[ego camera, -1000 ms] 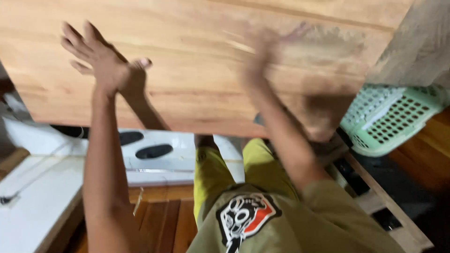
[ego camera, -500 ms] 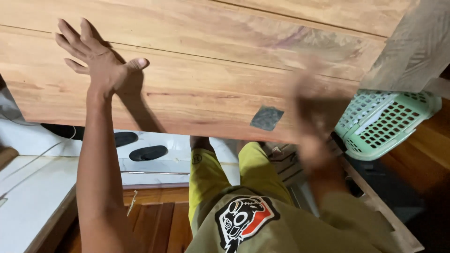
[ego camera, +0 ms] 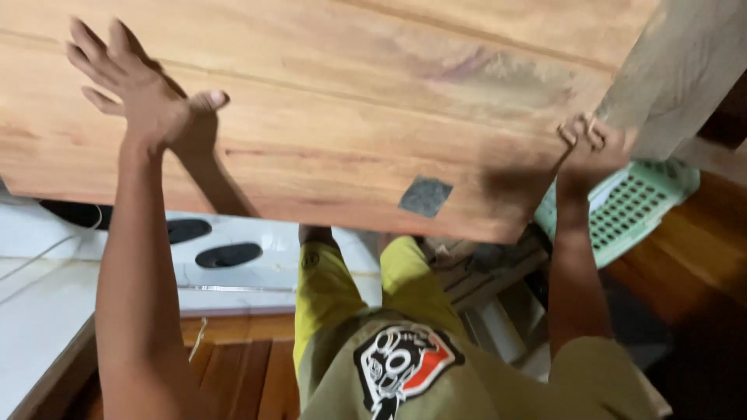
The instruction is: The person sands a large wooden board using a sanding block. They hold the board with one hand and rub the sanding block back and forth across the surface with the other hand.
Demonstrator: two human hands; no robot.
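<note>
Wooden panel [ego camera: 350,117] fills upper frame, raised overhead. Left hand [ego camera: 144,93], upper left, pressed flat against it, fingers spread wide. Right hand [ego camera: 591,148], right of centre, fingers curled around panel's edge. Green basket [ego camera: 630,214] below right hand, on floor.

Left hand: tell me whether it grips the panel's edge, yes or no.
No: the left hand lies flat, fingers spread, against the wooden panel's face.

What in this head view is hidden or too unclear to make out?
- Wooden panel: top and left are cut off by the frame.
- Right hand: blurred; its fingers curl over the panel's edge.
- Green basket: partly behind the right arm and the panel.
- Feet: hidden behind the panel.
</note>
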